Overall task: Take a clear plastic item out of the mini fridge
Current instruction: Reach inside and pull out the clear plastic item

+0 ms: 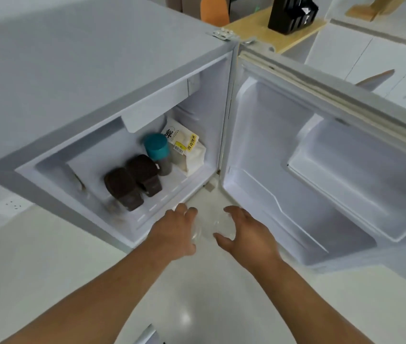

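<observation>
The white mini fridge (97, 78) stands open on the floor, its door (321, 170) swung out to the right. A clear plastic item (208, 228), faint and see-through, hangs just outside the fridge's lower front edge. My left hand (175, 232) grips its left side and my right hand (246, 234) curls around its right side with fingers spread. Its exact shape is hard to make out.
Inside the fridge stand two dark brown containers (132, 183), a teal-lidded bottle (158, 151) and a white food bag with yellow labels (187, 147). A wall socket (11, 204) sits at the left. A wooden shelf with a black rack (292, 13) is behind.
</observation>
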Demonstrator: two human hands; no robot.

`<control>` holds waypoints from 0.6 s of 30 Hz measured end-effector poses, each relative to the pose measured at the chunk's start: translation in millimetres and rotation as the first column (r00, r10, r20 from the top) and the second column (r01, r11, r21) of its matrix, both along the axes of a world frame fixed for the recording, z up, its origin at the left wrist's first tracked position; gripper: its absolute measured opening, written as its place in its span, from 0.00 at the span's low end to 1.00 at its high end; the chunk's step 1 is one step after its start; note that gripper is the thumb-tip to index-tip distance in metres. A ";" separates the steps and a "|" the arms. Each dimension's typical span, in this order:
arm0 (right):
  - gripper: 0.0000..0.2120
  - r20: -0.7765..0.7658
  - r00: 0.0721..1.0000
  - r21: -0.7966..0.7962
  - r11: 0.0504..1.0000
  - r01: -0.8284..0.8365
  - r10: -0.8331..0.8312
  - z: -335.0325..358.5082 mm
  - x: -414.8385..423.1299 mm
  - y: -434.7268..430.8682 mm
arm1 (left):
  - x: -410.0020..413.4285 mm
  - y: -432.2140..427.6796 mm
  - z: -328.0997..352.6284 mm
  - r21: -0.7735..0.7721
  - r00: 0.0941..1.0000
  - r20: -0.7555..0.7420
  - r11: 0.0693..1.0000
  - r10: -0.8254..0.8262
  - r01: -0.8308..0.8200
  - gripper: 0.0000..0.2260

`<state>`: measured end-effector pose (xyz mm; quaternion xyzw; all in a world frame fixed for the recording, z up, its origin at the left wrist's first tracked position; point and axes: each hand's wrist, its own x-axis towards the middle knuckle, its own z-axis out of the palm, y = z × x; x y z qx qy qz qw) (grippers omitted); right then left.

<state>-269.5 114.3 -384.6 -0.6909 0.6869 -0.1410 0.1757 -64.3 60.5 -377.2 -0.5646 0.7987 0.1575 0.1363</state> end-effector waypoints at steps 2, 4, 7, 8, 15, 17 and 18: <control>0.33 0.003 1.000 0.007 1.000 -0.017 0.017 7.0 2.7 18.9 | 2.8 21.9 11.7 -0.002 1.000 0.000 1.000 -0.005 0.005 0.40; 0.33 0.011 0.999 0.028 0.998 -0.048 0.048 12.4 8.0 36.9 | 9.0 43.3 19.5 -0.010 1.000 0.009 1.000 -0.007 0.007 0.38; 0.32 0.033 0.995 0.057 0.994 -0.098 0.097 18.3 21.5 57.8 | 25.1 70.4 23.5 -0.013 1.000 -0.003 1.000 0.014 -0.014 0.37; 0.32 0.035 0.993 0.060 0.991 -0.116 0.114 20.1 27.8 63.7 | 32.8 79.0 24.1 -0.015 1.000 -0.006 1.000 0.023 -0.023 0.38; 0.30 0.072 0.974 0.074 0.972 -0.222 0.217 21.1 85.6 84.9 | 101.5 119.5 11.7 0.023 0.996 -0.008 0.996 0.086 -0.085 0.43; 0.30 0.073 0.967 0.085 0.964 -0.251 0.246 18.3 107.3 83.7 | 125.6 122.7 6.2 0.031 0.993 0.005 0.993 0.116 -0.116 0.42; 0.30 0.072 0.963 0.086 0.960 -0.267 0.262 15.9 119.8 81.5 | 139.0 123.0 3.2 0.036 0.991 0.007 0.990 0.133 -0.133 0.41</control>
